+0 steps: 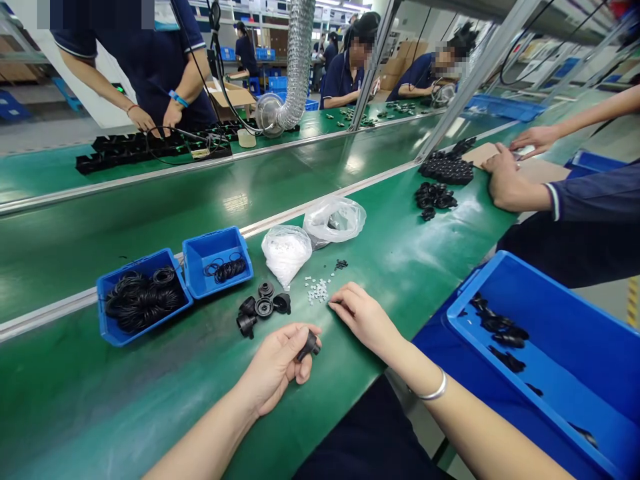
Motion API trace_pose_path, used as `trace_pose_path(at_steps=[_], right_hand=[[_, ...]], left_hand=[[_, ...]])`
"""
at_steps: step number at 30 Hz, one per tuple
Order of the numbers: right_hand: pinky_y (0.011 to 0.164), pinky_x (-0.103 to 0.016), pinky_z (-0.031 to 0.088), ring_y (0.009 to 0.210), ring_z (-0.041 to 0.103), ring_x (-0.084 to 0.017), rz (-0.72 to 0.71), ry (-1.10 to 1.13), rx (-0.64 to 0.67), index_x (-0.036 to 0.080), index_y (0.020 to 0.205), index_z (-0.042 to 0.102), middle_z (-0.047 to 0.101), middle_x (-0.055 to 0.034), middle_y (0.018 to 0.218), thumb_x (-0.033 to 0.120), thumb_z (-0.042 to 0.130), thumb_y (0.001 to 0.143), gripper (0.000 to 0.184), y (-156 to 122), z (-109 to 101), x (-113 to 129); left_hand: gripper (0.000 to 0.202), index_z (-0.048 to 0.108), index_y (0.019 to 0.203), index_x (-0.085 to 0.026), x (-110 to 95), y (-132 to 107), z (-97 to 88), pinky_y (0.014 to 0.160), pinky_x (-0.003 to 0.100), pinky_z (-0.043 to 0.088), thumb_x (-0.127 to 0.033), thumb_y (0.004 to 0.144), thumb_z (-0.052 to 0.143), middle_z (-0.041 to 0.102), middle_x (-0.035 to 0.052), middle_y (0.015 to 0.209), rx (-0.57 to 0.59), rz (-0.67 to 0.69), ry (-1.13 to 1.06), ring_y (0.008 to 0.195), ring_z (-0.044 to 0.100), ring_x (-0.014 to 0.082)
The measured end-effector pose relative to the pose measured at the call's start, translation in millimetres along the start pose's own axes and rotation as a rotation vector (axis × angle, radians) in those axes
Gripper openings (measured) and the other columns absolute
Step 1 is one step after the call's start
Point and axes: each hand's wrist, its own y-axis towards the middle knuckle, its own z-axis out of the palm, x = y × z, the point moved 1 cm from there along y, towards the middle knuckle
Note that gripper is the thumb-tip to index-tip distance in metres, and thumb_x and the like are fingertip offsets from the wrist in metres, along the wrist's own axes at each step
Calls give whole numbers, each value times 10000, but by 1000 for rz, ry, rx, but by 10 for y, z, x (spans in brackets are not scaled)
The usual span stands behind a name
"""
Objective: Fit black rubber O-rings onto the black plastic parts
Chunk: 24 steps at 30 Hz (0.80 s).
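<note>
My left hand (283, 363) is closed around a small black plastic fitting (309, 346), held just above the green bench. The fingers of my right hand (361, 316) are pinched together at the edge of a scatter of tiny white pieces (318, 291). What lies between those fingertips, if anything, is too small to make out. Beyond my left hand sits a loose group of black round plastic parts (264, 307). A clear bag of white pieces (286, 253) stands behind the scatter, with tiny black bits (341, 265) to its right.
Two blue bins with black rubber rings (143, 303) (229, 270) stand at left. Another plastic bag (334, 223) is behind. On the right, a large blue crate (565, 373) holds black parts. A co-worker's hands (510, 163) rest by a black pile (447, 167); a metal post (460, 80) rises mid-bench.
</note>
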Motion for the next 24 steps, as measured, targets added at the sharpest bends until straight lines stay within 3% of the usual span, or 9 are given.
trace_pose_path(at_steps=[8, 15, 20, 24], right_hand=[[710, -342, 511, 748, 577, -192, -3, -100, -36, 170, 894, 585, 551, -68, 867, 212, 460, 985, 161, -16, 33, 18], [674, -313, 497, 733, 575, -174, 25, -76, -90, 177, 889, 601, 570, -57, 863, 193, 492, 968, 136, -48, 68, -33], [623, -284, 480, 689, 553, -149, 6, -10, -100, 182, 883, 603, 565, -37, 826, 176, 518, 954, 111, -32, 19, 55], [671, -272, 498, 774, 574, -147, -79, 123, -63, 188, 935, 594, 580, -38, 848, 143, 531, 950, 78, -133, -81, 345]], left_hand=[[361, 612, 1088, -110, -44, 16, 7, 447, 186, 368, -418, 971, 465, 644, 93, 968, 5, -7, -22, 457, 465, 21], [245, 587, 1085, -170, -27, -39, 24, 480, 170, 350, -292, 883, 654, 623, 41, 1019, 25, 39, 90, 486, 480, -2], [380, 545, 1187, -189, 42, -21, 63, 687, 234, 493, -258, 844, 695, 607, 83, 1129, 26, 135, 187, 811, 674, 133], [421, 501, 1240, -206, 154, 27, 37, 856, 338, 537, -261, 854, 660, 581, 109, 1211, -9, 198, 248, 1015, 674, 227]])
